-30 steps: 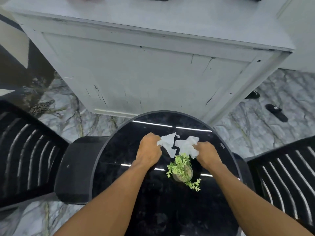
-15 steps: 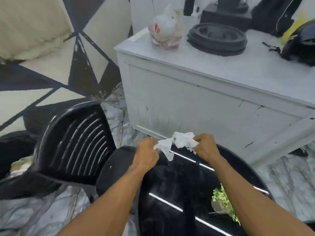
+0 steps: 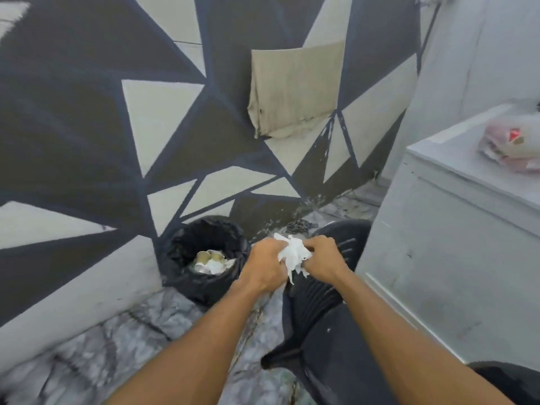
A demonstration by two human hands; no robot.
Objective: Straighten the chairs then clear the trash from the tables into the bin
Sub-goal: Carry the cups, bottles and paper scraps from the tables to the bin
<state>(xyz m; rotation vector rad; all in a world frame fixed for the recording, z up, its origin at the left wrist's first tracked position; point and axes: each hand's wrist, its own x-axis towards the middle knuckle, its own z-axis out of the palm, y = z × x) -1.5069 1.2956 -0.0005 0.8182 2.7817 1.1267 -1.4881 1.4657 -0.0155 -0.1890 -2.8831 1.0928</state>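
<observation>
A crumpled white tissue (image 3: 293, 254) is bunched between both hands. My left hand (image 3: 267, 264) grips its left side and my right hand (image 3: 323, 260) grips its right side, both held above a black plastic chair (image 3: 318, 305). To the left, against the wall, stands a bin with a black liner (image 3: 187, 247). Cups and paper lie inside the bin. The hands are a little right of the bin's rim.
A grey-white counter (image 3: 455, 229) stands at the right with a plastic bag (image 3: 514, 144) on top. The patterned wall carries a hanging beige cloth (image 3: 295, 89). Marbled floor (image 3: 140, 340) lies in front of the bin.
The view has swung left from the black round table to the wall and bin. Both hands carried the tissue off the table and pressed it into a tighter wad.
</observation>
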